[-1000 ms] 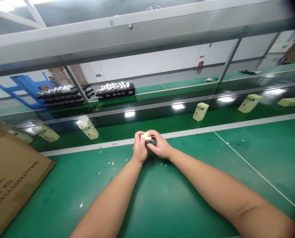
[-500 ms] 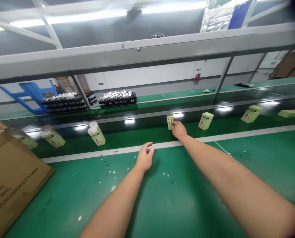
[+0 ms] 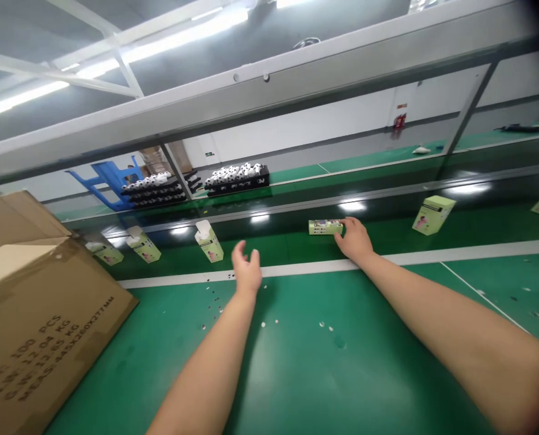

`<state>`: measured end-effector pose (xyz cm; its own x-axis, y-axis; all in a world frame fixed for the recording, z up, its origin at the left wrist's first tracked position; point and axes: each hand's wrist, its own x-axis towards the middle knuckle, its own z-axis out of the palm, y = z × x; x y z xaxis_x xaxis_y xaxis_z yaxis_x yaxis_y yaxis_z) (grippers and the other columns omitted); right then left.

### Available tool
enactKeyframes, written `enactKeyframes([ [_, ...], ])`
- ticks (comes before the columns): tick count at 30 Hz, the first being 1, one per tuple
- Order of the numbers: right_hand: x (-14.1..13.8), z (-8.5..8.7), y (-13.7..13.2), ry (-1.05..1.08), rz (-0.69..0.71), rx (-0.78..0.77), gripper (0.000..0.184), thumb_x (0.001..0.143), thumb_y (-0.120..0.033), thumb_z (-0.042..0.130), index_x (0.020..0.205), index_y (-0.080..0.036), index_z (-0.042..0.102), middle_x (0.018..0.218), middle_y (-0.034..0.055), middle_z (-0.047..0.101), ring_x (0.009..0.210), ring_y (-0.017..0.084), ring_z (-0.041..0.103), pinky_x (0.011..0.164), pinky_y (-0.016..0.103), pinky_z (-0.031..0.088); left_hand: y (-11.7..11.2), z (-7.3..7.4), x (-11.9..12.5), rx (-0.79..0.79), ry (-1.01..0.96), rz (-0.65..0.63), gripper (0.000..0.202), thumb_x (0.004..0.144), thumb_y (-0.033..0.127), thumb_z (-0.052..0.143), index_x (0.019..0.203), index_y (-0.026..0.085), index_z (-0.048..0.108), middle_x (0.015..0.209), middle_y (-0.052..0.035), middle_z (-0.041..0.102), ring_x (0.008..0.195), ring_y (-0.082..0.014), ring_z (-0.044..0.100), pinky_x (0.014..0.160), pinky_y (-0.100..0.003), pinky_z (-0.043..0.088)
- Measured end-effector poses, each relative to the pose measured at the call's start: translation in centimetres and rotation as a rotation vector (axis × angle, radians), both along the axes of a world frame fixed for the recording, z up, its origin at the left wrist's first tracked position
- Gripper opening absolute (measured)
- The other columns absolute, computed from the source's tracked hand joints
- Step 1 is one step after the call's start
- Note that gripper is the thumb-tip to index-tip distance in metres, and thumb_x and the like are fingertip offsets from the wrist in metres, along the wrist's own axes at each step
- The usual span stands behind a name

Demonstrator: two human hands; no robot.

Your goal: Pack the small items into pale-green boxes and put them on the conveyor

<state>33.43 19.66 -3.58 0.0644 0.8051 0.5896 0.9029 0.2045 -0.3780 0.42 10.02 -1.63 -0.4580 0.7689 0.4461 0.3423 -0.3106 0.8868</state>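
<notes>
My right hand (image 3: 355, 239) grips one end of a small light-green carton (image 3: 324, 228), thumb below and fingers above. That carton lies on its side, long axis level, over the dark green conveyor belt (image 3: 278, 244); whether it touches the belt I cannot tell. My left hand (image 3: 246, 269) is open and empty, thumb and fingers apart, above the belt's near edge. Closest to it on the left stands a green carton (image 3: 210, 244) with its white top flap raised. To the right of my right hand, another green carton (image 3: 434, 215) stands with its top closed.
A large brown cardboard box (image 3: 65, 320) with raised flaps occupies the left of the green table (image 3: 296, 374). Small scraps dot the table. More cartons (image 3: 143, 244) stand on the belt at left. Football-patterned items (image 3: 235, 173) fill black trays beyond. A metal beam (image 3: 260, 90) crosses above.
The carton at my right hand has gone from upright to lying on its side. My left hand has opened wider and moved left. The view has turned, showing more of the cardboard box.
</notes>
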Motion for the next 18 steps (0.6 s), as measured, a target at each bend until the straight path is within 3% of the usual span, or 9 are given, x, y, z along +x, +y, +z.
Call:
enactKeyframes([
  [3, -1.4, 1.0, 1.5, -0.149, 0.085, 0.004, 0.058, 0.083, -0.034, 0.055, 0.136, -0.013, 0.044, 0.142, 0.0172, 0.042, 0.130, 0.032, 0.040, 0.109, 0.047, 0.032, 1.8, 1.7, -5.3, 0.021, 0.005, 0.408, 0.062, 0.081, 0.034, 0.064, 0.136, 0.018, 0.038, 0.142, -0.0157, 0.038, 0.136, -0.0261, 0.036, 0.114, -0.042, 0.028],
  [4, -1.8, 1.2, 2.2, -0.194, 0.103, -0.015, 0.064, 0.082, -0.036, 0.058, 0.140, -0.015, 0.040, 0.145, 0.0170, 0.039, 0.132, 0.034, 0.037, 0.109, 0.050, 0.029, 2.4, 2.3, -6.8, -0.002, -0.019, 0.480, 0.067, 0.080, 0.036, 0.066, 0.136, 0.016, 0.037, 0.143, -0.0177, 0.036, 0.137, -0.0275, 0.034, 0.114, -0.042, 0.027],
  [5, -2.1, 1.2, 2.9, -0.229, 0.113, -0.045, 0.070, 0.080, -0.038, 0.060, 0.142, -0.016, 0.037, 0.146, 0.0170, 0.038, 0.133, 0.036, 0.035, 0.109, 0.054, 0.027, 2.8, 2.9, -8.0, -0.016, -0.054, 0.489, 0.068, 0.079, 0.039, 0.067, 0.135, 0.016, 0.037, 0.142, -0.0187, 0.036, 0.137, -0.0279, 0.035, 0.113, -0.042, 0.029],
  [7, -2.3, 0.8, 4.3, -0.266, 0.118, -0.120, 0.076, 0.076, -0.041, 0.065, 0.143, -0.019, 0.036, 0.143, 0.0180, 0.042, 0.132, 0.039, 0.035, 0.106, 0.059, 0.026, 3.5, 3.8, -9.4, -0.035, -0.112, 0.370, 0.062, 0.082, 0.047, 0.062, 0.131, 0.015, 0.040, 0.135, -0.0182, 0.045, 0.130, -0.0264, 0.044, 0.105, -0.040, 0.038],
  [10, -1.5, -0.6, 5.7, -0.276, 0.111, -0.157, 0.064, 0.077, -0.043, 0.066, 0.135, -0.021, 0.049, 0.125, 0.0200, 0.057, 0.118, 0.040, 0.047, 0.096, 0.059, 0.032, 4.3, 4.0, -9.3, -0.034, -0.119, 0.174, 0.051, 0.087, 0.058, 0.047, 0.116, 0.016, 0.053, 0.108, -0.0121, 0.063, 0.104, -0.0214, 0.062, 0.087, -0.034, 0.050],
  [12, -0.6, -1.4, 6.0, -0.254, 0.110, -0.070, 0.055, 0.081, -0.051, 0.061, 0.127, -0.022, 0.058, 0.112, 0.0221, 0.060, 0.110, 0.039, 0.050, 0.089, 0.056, 0.036, 4.7, 3.3, -8.5, -0.023, -0.104, 0.166, 0.053, 0.088, 0.062, 0.042, 0.105, 0.015, 0.059, 0.095, -0.0101, 0.067, 0.094, -0.0205, 0.065, 0.082, -0.033, 0.051],
  [14, 0.3, -1.6, 5.7, -0.176, 0.128, 0.091, 0.060, 0.085, -0.065, 0.048, 0.122, -0.020, 0.062, 0.107, 0.0248, 0.060, 0.107, 0.038, 0.051, 0.085, 0.053, 0.037, 5.0, 2.4, -7.5, -0.011, -0.110, 0.175, 0.056, 0.089, 0.063, 0.036, 0.098, 0.014, 0.062, 0.092, -0.0109, 0.068, 0.091, -0.0218, 0.065, 0.081, -0.033, 0.050],
  [16, 1.3, -1.2, 4.9, -0.007, 0.106, 0.238, 0.072, 0.085, -0.074, 0.036, 0.130, -0.021, 0.056, 0.107, 0.0263, 0.059, 0.109, 0.037, 0.051, 0.084, 0.052, 0.039, 5.1, 1.5, -6.3, 0.003, -0.128, 0.197, 0.058, 0.092, 0.062, 0.031, 0.098, 0.014, 0.063, 0.096, -0.0122, 0.068, 0.093, -0.0228, 0.065, 0.083, -0.035, 0.049],
  [18, 2.1, -0.7, 4.2, 0.187, 0.050, 0.271, 0.072, 0.085, -0.075, 0.035, 0.139, -0.029, 0.047, 0.112, 0.0248, 0.058, 0.111, 0.037, 0.051, 0.079, 0.052, 0.041, 4.9, 1.0, -5.0, 0.017, -0.165, 0.178, 0.058, 0.093, 0.061, 0.028, 0.102, 0.015, 0.062, 0.100, -0.0125, 0.068, 0.096, -0.0230, 0.064, 0.086, -0.035, 0.048],
])
